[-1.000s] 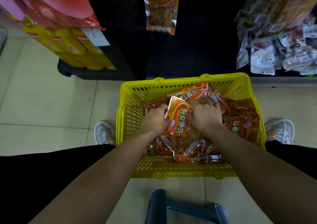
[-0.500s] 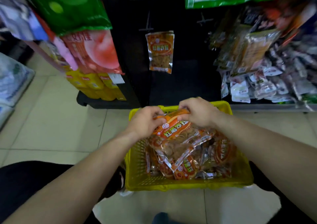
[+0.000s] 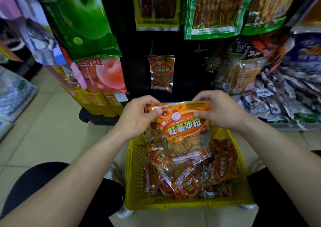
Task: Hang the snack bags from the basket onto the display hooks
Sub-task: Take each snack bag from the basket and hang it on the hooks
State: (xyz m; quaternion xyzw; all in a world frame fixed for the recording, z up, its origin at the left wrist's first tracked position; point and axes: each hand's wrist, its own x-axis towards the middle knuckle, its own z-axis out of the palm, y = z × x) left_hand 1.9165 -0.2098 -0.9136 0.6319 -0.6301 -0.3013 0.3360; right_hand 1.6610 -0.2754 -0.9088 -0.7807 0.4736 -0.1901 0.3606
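While left grip (image 3: 137, 117) and right grip (image 3: 220, 110) pinch 1 snack bag (image 3: 182, 127), basket (image 3: 135, 174) far rim hidden

I've raised one snack bag (image 3: 182, 127) out of the basket (image 3: 135, 174), toward twelve o'clock. My left hand (image 3: 137, 117) and right hand (image 3: 220, 110) now pinch its top edge.

The shop aisle is dim, with soft, even light and no hard shadows. The black display panel (image 3: 187, 70) is almost lost in darkness, while the pale floor tiles (image 3: 52, 122) at the left are the brightest area. The orange foil snack bag (image 3: 182, 122) at the centre is sharp, its print legible. The silvery plastic packets (image 3: 286, 96) at the right and the glossy green bag (image 3: 81, 18) are smeared by blur. Wide-angle distortion bends the edges, and the yellow plastic basket (image 3: 135, 183) is murky inside.
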